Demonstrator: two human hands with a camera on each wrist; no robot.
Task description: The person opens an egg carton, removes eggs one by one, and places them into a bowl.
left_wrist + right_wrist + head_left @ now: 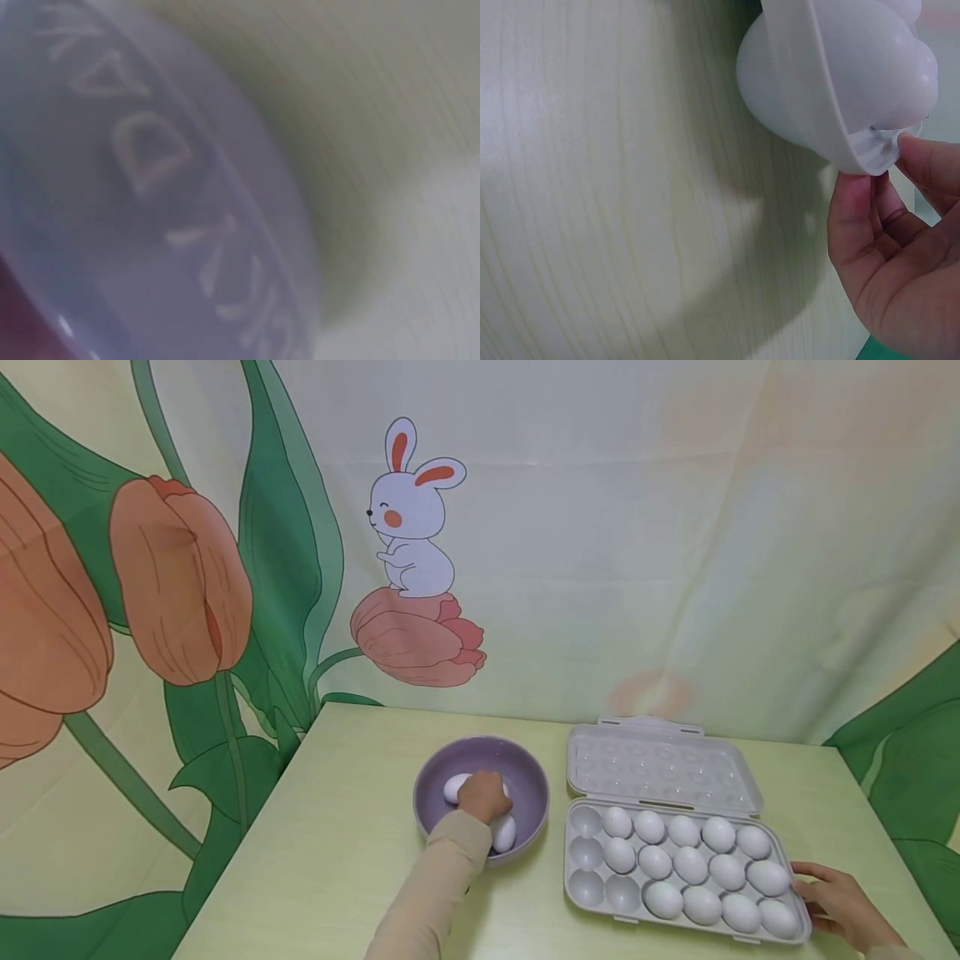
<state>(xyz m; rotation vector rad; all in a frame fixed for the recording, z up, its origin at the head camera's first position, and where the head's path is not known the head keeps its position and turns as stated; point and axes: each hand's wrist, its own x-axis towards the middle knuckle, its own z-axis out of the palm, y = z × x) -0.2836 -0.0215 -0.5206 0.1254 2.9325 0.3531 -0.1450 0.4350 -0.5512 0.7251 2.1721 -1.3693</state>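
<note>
The left hand (486,796) reaches down into a purple bowl (531,777). Its knuckles face up and its fingertips are hidden, so I cannot tell whether it grips an egg. One white egg (455,787) lies left of this hand, and another egg (504,833) lies on its near side. In the left wrist view, raised letters mark the outer wall of the bowl (150,150). At the right, an egg box (637,906) lies open, with white eggs in most of its cups. The right hand (907,255) pinches the rim of this egg box (802,67) between thumb and fingers.
Bare cups (587,853) show along the left end of the egg box. Its lid (660,768) lies folded back towards the wall. Behind the pale wooden table (337,827) hangs a cloth (562,568) printed with tulips and a rabbit.
</note>
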